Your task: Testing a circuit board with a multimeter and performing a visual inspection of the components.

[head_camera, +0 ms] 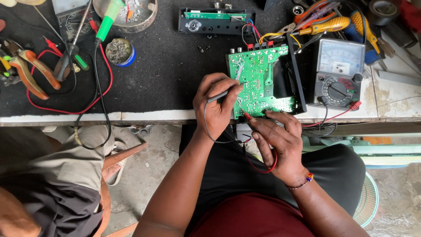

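A green circuit board [256, 72] lies at the near edge of the workbench, partly set in a black case [296, 77]. My left hand [215, 103] grips a black test probe [222, 94] whose tip touches the board's left part. My right hand [280, 142] pinches a red test probe [247, 116] against the board's near edge. Black and red leads loop below my hands. An analogue multimeter [338, 72] stands just right of the board.
A soldering iron with a green handle [107, 22], orange-handled pliers [30, 68], a round tin [119, 51] and a black panel [215, 21] lie on the dark bench mat. Screwdrivers and tape [383, 9] crowd the back right. Another person sits at the lower left [57, 175]. A fan [366, 199] stands on the floor.
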